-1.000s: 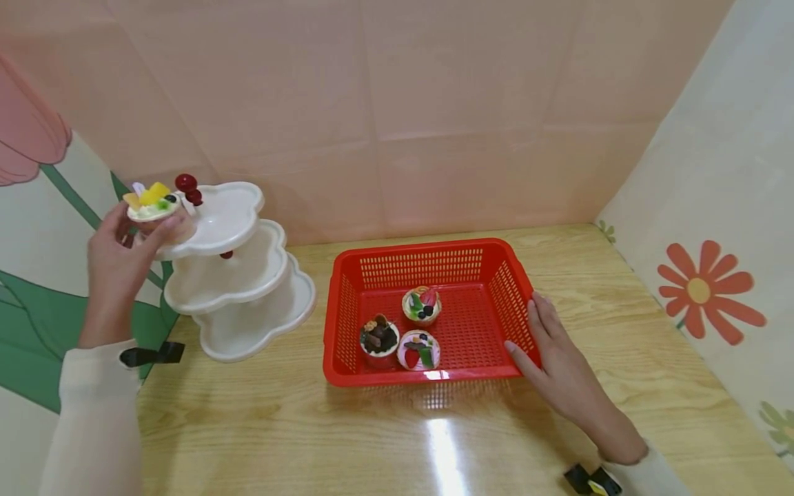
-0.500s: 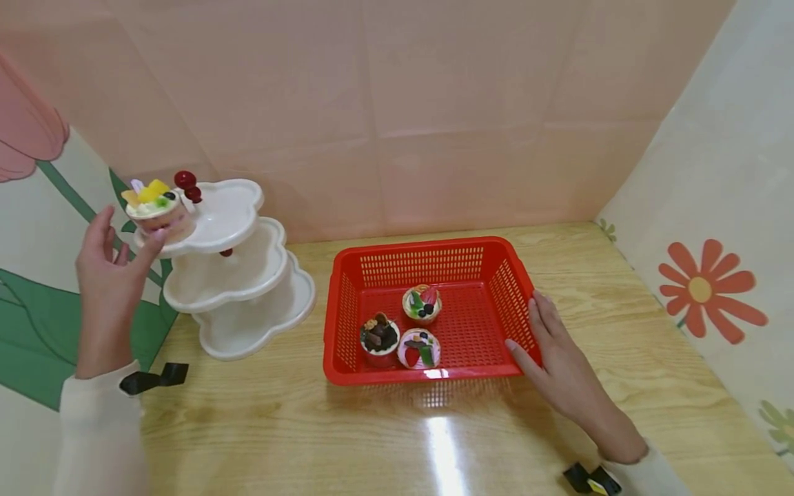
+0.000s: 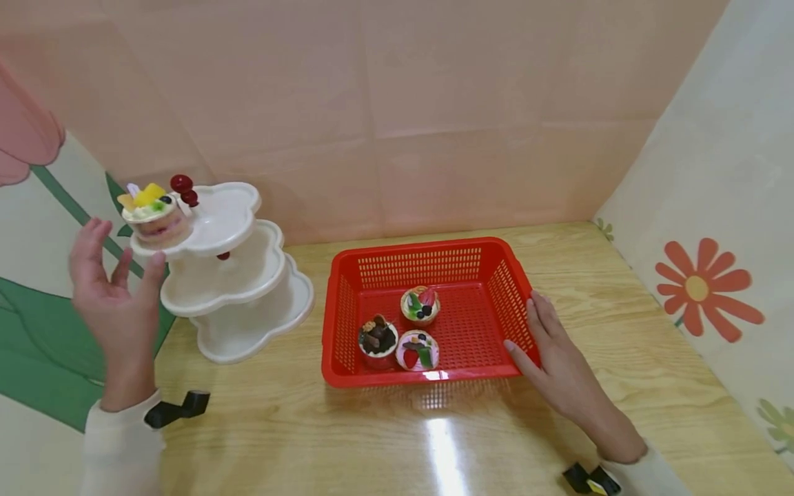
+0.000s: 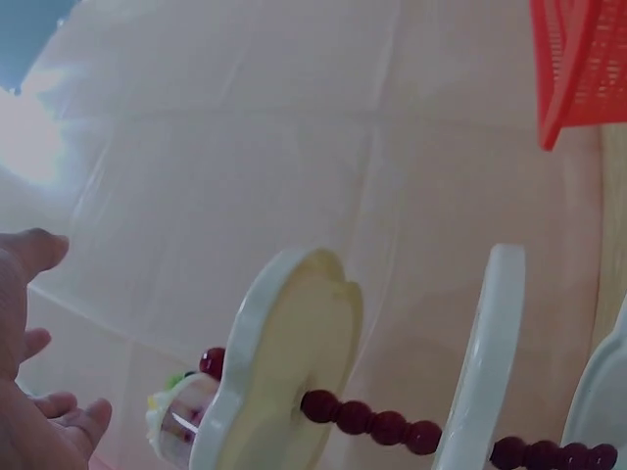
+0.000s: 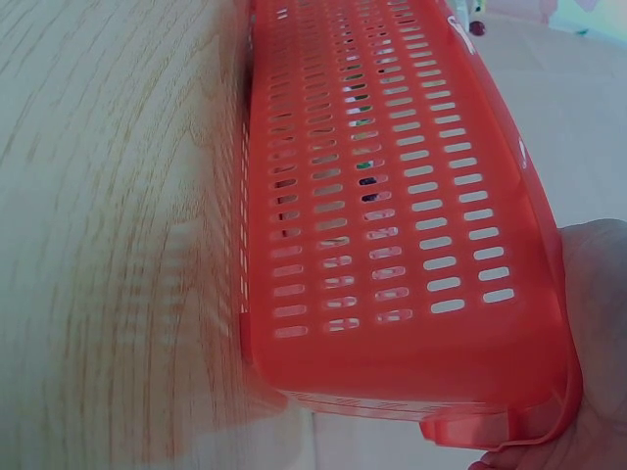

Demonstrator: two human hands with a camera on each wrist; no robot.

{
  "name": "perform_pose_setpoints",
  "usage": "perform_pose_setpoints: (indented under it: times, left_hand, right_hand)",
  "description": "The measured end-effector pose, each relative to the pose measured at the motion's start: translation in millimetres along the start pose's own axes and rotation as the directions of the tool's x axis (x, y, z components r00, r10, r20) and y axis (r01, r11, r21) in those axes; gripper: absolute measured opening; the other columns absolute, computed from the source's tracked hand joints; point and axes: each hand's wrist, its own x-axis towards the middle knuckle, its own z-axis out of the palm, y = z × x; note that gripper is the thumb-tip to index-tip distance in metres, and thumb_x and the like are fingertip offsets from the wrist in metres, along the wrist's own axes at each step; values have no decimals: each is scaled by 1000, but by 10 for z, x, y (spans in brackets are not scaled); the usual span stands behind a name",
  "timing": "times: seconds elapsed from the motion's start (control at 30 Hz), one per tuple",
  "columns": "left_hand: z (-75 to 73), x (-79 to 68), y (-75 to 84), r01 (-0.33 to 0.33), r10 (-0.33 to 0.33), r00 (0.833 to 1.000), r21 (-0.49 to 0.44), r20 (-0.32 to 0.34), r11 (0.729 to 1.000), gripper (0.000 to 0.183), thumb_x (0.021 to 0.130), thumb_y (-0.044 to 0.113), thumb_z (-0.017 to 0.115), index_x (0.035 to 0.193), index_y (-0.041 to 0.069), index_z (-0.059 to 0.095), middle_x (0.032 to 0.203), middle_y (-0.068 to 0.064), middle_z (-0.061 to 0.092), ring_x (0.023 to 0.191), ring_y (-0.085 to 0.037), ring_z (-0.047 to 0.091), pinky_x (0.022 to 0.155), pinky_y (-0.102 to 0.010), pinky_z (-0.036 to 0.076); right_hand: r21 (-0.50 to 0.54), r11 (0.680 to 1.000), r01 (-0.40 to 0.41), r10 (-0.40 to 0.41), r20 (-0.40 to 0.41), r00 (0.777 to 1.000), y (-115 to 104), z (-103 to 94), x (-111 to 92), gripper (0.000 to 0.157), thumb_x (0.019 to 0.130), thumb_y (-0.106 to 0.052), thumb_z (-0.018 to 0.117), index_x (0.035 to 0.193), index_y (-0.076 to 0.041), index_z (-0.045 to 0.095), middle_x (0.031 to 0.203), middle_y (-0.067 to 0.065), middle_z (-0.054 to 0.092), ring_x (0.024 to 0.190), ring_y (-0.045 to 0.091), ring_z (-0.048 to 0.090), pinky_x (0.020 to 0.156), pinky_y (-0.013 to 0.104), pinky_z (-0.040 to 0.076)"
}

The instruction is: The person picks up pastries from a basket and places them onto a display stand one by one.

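Observation:
A fruit-topped dessert cup (image 3: 160, 226) with yellow pieces and white cream sits on the left of the top tier of a white three-tier stand (image 3: 225, 231). My left hand (image 3: 112, 296) is just left of it, fingers spread and holding nothing. In the left wrist view, the same dessert cup (image 4: 181, 426) is apart from the fingers. My right hand (image 3: 567, 372) holds the right front corner of a red plastic basket (image 3: 331, 313), thumb over the rim and fingers along the outer side. The right wrist view shows the basket's slotted wall (image 5: 411, 362) beside the palm.
Inside the basket are a chocolate-topped dessert cup (image 3: 378, 337), a pink-topped tart (image 3: 418, 350) and a strawberry-topped tart (image 3: 420, 305). Everything stands on a wood-grain table (image 3: 298, 427). A pink backdrop (image 3: 446, 124) rises behind, and a flower-patterned panel (image 3: 701, 358) borders the right.
My left hand has let go of the fruit-topped dessert cup and drawn back down and left, its fingers spreading. The cup stays on the top tier. The right hand has kept its place on the basket.

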Motion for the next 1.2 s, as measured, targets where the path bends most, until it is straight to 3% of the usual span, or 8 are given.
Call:
perform_pose_setpoints:
  times: [0.2, 0.3, 0.43, 0.57, 0.7, 0.9, 1.07, 1.2]
  left_hand:
    - [139, -193, 73, -137, 137, 990, -46, -18, 989, 46, 84, 4, 76, 128, -1, 66, 139, -14, 56, 134, -28, 45, 102, -28, 48]
    - [188, -273, 66, -164, 165, 986, -58, 14, 985, 44, 84, 2, 76, 127, -4, 66, 134, -15, 60, 128, -29, 50, 98, -26, 49]
    - [269, -382, 35, -163, 168, 980, -61, 103, 985, 44, 84, -5, 74, 127, -9, 64, 129, -16, 64, 122, -27, 56, 95, -25, 49]
    - [358, -495, -79, -149, 157, 958, -54, 241, 987, 48, 83, -10, 74, 130, -9, 62, 127, -20, 64, 119, -26, 59, 94, -24, 49]
    - [422, -586, -278, -117, 122, 917, -34, 380, 992, 59, 81, -11, 77, 137, 0, 61, 133, -14, 61, 120, -23, 58, 95, -23, 49]
    - [543, -760, -376, -84, 65, 846, 11, 529, 996, 70, 79, -9, 81, 143, 7, 57, 138, -10, 59, 125, -22, 57, 100, -23, 49]
    - [672, -876, -397, -97, 13, 768, 97, 641, 991, 73, 80, 7, 87, 145, 15, 55, 141, -2, 59, 129, -19, 55, 103, -23, 47]
    - [771, -942, -416, -131, -8, 690, 135, 723, 982, 75, 79, 19, 90, 145, 14, 55, 142, -2, 59, 130, -21, 55, 106, -38, 47]
  right_hand:
    - [-5, 1000, -16, 16, 11, 1000, -19, -19, 6, 82, 103, -40, 57, 159, 2, 15, 170, 11, 3, 154, 40, 8, 113, 68, 25]
    - [-4, 1000, -15, 15, 8, 1000, -21, -19, 3, 82, 103, -40, 58, 159, 2, 15, 170, 11, 3, 154, 40, 8, 112, 69, 26]
    - [-2, 1000, -12, 12, 3, 1000, -26, -21, 4, 82, 103, -39, 58, 159, 2, 15, 170, 11, 3, 154, 40, 9, 112, 68, 26]
    - [-5, 1000, -17, 17, 8, 1000, -34, -27, 6, 82, 103, -41, 57, 159, 1, 15, 170, 10, 3, 154, 39, 8, 111, 70, 27]
    - [-4, 1000, -21, 21, 10, 1000, -25, -17, 1, 82, 103, -43, 56, 159, 2, 15, 170, 10, 2, 154, 39, 8, 111, 69, 26]
    - [-7, 1000, -22, 22, 9, 1000, -19, -12, -1, 83, 103, -45, 55, 159, 2, 16, 170, 9, 2, 154, 40, 8, 111, 70, 27]
    - [-6, 1000, -17, 17, 7, 1000, -25, -20, 3, 83, 103, -45, 55, 159, 2, 16, 170, 10, 3, 154, 40, 9, 111, 70, 27]
    - [-4, 1000, -14, 14, 4, 1000, -30, -18, -1, 82, 103, -43, 56, 159, 3, 17, 170, 11, 4, 154, 40, 9, 113, 68, 25]
